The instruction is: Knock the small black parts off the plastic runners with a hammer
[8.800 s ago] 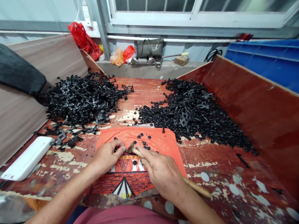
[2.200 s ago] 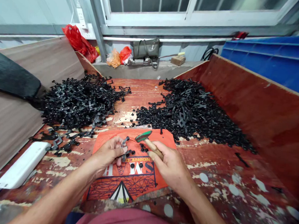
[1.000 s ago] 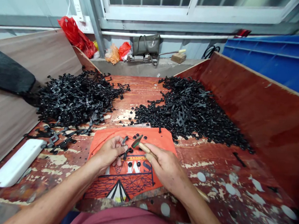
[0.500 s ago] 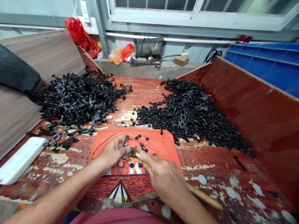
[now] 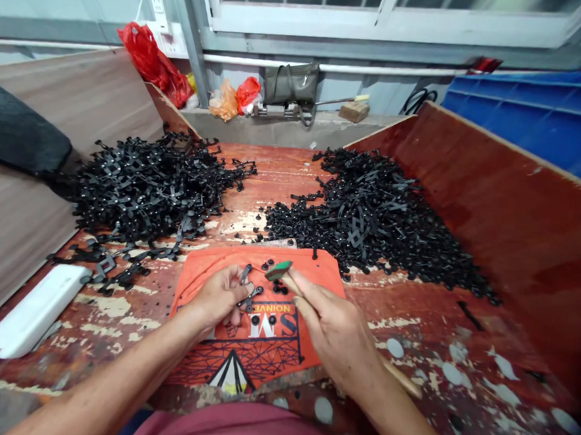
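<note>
My left hand (image 5: 221,294) is closed on a black jointed linkage (image 5: 250,296) made of short flat bars, held over an orange printed cloth (image 5: 204,261). In my right hand (image 5: 336,322) is a hammer (image 5: 278,270) with a green head and a wooden handle, whose end shows beyond my wrist. The hammer head is raised just right of the linkage, apart from it. Several small round black caps (image 5: 280,289) lie on the cloth under and beside the hammer head.
A heap of black linkages (image 5: 144,189) stands left, and a heap of loose black parts (image 5: 369,216) right. A white rectangular device (image 5: 33,310) lies at the left. Wooden side boards (image 5: 508,191) border the table; a blue crate (image 5: 532,121) is behind the right one.
The hammer has lifted up and to the right, away from the linkage, with my right hand. My left hand keeps its place with the linkage. The view has shifted slightly.
</note>
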The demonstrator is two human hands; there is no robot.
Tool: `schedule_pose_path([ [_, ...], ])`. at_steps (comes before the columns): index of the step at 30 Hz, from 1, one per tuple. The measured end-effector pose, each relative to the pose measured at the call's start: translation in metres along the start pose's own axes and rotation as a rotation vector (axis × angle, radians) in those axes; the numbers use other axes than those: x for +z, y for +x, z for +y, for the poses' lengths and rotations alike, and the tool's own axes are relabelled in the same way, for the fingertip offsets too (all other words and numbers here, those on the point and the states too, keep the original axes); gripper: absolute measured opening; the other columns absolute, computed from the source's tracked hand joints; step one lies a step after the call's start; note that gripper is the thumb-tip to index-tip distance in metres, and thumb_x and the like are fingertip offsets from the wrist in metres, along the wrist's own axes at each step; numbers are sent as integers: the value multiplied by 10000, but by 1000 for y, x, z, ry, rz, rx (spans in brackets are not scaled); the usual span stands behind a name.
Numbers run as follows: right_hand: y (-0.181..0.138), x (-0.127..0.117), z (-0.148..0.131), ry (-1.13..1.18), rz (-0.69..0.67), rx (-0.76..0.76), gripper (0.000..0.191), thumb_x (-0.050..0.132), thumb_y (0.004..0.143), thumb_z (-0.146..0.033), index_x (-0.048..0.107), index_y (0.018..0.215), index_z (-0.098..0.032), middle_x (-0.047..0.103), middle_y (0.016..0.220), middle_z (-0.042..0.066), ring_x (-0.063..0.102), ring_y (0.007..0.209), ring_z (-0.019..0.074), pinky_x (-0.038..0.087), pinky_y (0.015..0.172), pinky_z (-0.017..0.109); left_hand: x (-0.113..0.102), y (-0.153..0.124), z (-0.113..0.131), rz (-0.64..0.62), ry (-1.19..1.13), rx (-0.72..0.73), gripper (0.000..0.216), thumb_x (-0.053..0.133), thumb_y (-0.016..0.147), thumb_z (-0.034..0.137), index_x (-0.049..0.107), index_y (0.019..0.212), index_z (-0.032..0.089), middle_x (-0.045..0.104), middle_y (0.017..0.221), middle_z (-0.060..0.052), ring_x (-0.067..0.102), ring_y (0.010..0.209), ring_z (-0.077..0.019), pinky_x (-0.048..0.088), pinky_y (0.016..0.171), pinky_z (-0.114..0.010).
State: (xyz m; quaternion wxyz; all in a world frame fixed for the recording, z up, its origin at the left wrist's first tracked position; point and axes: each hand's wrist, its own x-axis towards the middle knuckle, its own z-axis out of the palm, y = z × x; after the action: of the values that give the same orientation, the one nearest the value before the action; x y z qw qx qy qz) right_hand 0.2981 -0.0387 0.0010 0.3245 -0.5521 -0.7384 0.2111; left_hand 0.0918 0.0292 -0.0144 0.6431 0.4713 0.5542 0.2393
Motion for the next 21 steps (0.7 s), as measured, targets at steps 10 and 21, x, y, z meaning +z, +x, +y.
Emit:
schedule_pose_path([
  [10,-4,-2,-9,-112,37,-57,505,431,993,-215,374,1481,-329,674,1233,35,675,1025,197,546,921,348,-1,3,3,-6,-16,-5,344,691,707,407,426,801,209,566,476,93,409,244,-44,202,268,-111],
  [21,-6,10,-2,-203,-49,2,481,485,958,-186,473,1423,-311,730,1116,39,710,930,209,568,863,358,-2,4,-1,12,-34,38,348,702,693,400,427,787,206,577,490,89,399,246,-40,200,273,-117],
])
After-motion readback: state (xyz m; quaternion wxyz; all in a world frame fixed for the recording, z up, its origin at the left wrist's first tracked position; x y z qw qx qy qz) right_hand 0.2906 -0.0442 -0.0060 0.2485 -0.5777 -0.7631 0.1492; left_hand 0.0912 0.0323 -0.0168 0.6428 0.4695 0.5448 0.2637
